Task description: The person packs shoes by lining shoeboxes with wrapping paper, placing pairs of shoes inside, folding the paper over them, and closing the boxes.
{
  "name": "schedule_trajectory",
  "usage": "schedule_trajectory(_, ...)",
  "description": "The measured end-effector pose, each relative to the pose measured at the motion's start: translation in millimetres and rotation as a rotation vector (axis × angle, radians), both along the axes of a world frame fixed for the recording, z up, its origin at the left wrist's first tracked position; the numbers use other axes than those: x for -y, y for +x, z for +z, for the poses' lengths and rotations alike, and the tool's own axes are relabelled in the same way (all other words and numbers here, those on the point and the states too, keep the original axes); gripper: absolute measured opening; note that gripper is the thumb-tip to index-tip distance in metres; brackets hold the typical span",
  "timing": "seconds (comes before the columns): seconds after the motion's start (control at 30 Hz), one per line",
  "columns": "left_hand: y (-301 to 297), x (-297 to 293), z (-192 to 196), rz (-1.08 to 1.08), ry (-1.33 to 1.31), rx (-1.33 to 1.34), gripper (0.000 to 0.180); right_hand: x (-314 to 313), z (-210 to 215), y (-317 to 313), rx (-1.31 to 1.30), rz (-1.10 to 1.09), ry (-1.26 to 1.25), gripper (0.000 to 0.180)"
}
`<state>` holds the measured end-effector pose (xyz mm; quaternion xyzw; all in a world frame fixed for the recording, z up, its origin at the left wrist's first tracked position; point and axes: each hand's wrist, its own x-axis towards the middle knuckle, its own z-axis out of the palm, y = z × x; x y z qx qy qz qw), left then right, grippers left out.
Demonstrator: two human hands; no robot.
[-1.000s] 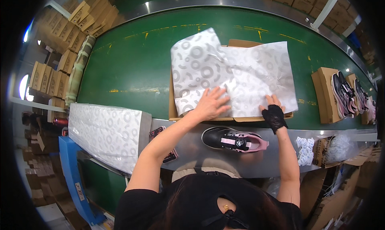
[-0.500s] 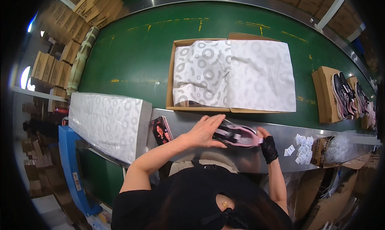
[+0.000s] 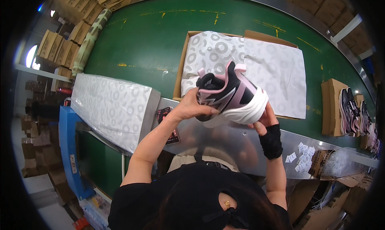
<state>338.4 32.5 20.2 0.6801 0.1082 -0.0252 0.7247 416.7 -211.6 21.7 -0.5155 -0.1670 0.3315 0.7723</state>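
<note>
While the bare left hand closes round the front part of a black, pink and white sports shoe, thumb laid along its near side, the right hand, in a black fingerless glove, supports the thick white sole from the right. Both grips are partly curled, with the shoe held between them; some fingers are hidden behind it. The shoe is tilted, pink heel loop uppermost and sole turned toward the right hand, and it covers part of the near edge of an open brown cardboard box. White paper with grey rings lines this box and spreads rightward on the green-topped bench. Nearer the person runs a shiny steel strip. Beside the left forearm lies a dark, flat rectangular item with red on it; farther left rests a plastic-wrapped block of ring-patterned paper. Small white packets lie scattered at the right, and beyond them more black and pink shoes lean against an upright brown carton.
</note>
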Motion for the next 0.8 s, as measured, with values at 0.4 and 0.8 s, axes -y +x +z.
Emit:
schedule_trajectory(0.4, 116, 11, -113, 0.216, -0.132, -0.448, 0.072, 26, -99, -8, -0.34, 0.004, -0.315, 0.041)
schedule_trajectory(0.8, 38, -30, -59, 0.722, 0.05, -0.012, 0.055, -5, -102, 33, 1.162, -0.469, -0.874, 0.065)
